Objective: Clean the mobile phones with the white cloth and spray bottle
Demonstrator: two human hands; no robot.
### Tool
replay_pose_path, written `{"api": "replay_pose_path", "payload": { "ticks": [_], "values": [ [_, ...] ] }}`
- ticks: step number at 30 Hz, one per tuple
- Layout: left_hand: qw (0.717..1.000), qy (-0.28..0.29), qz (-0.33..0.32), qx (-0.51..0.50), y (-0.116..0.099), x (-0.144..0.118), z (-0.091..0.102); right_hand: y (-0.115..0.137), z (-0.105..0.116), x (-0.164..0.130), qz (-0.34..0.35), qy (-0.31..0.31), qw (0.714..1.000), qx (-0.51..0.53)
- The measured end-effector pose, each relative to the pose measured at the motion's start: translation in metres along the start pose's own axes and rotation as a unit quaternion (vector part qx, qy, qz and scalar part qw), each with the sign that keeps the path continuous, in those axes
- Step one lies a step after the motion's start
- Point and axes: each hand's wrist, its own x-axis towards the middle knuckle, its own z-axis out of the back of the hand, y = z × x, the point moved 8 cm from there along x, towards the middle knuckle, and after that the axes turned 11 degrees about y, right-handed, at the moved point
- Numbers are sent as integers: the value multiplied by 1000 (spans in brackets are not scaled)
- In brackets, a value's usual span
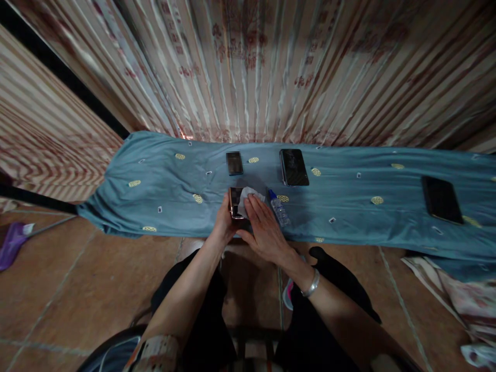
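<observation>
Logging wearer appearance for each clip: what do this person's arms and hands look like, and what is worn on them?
Both forearms are bare, with no gloves. The right hand has a silver bangle at its wrist. The left hand shows no jewellery; near that arm's elbow, at the bottom edge, is a light patterned sleeve. No rings are discernible.

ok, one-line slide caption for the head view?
Left hand holds a phone while right hand presses a white cloth on it, small bottle alongside.
</observation>
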Motion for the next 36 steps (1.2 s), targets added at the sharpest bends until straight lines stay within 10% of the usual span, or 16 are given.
{"api": "replay_pose_path", "payload": {
  "ticks": [17,36],
  "values": [
    [998,13,-65,4,11,-6,-11,-11,6,4,-21,-1,1000,15],
    [994,-99,-37,23,-5,-6,12,18,-12,-1,55,26,998,33]
  ]
}}
